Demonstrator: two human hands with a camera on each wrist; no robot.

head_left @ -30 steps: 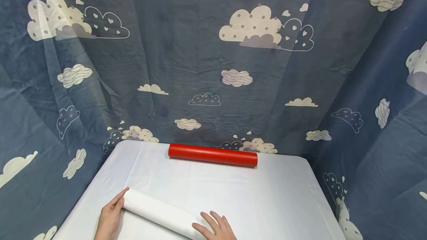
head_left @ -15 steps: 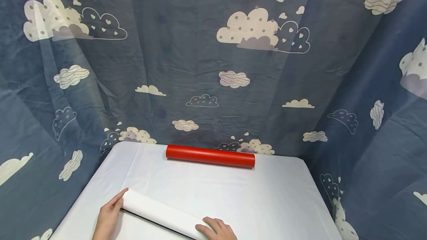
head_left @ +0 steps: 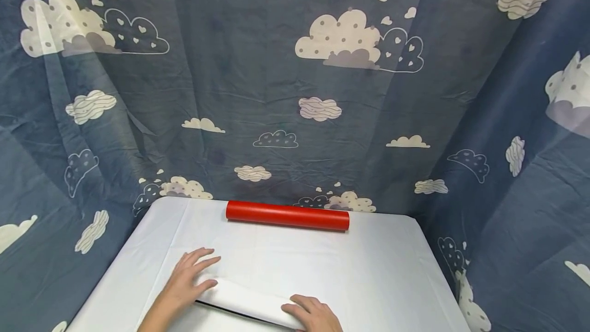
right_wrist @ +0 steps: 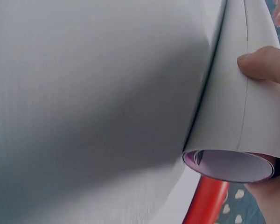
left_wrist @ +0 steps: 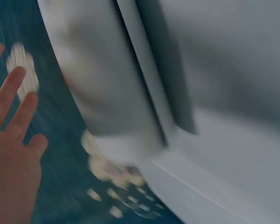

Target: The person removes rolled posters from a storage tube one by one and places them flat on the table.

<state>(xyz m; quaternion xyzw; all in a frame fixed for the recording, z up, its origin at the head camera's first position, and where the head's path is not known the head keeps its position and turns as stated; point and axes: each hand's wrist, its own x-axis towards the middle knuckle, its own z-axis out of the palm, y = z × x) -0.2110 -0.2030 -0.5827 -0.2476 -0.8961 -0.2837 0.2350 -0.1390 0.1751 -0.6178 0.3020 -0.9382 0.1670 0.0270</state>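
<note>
A white rolled-up sheet [head_left: 251,301] lies slantwise at the near side of the white table, a dark line running along its lower edge. In the right wrist view the roll's end [right_wrist: 228,167] shows curled layers with a pinkish inner side. My right hand [head_left: 318,314] grips the roll near its right end; the thumb [right_wrist: 263,65] lies on one side, and the other fingers are mostly hidden behind it. My left hand [head_left: 184,278] hovers by the left end with fingers spread. The left wrist view shows that hand [left_wrist: 14,154] apart from the roll.
A red roll [head_left: 288,215] lies along the table's back edge. The table [head_left: 378,270] has a white cover with rounded back corners. Dark blue cloth with a cloud print [head_left: 272,81] hangs behind and at both sides.
My left hand has let go of the white roll's left end and moved right, its fingers spreading. The right hand has closed onto the right end. The dark edge line has come into sight.
</note>
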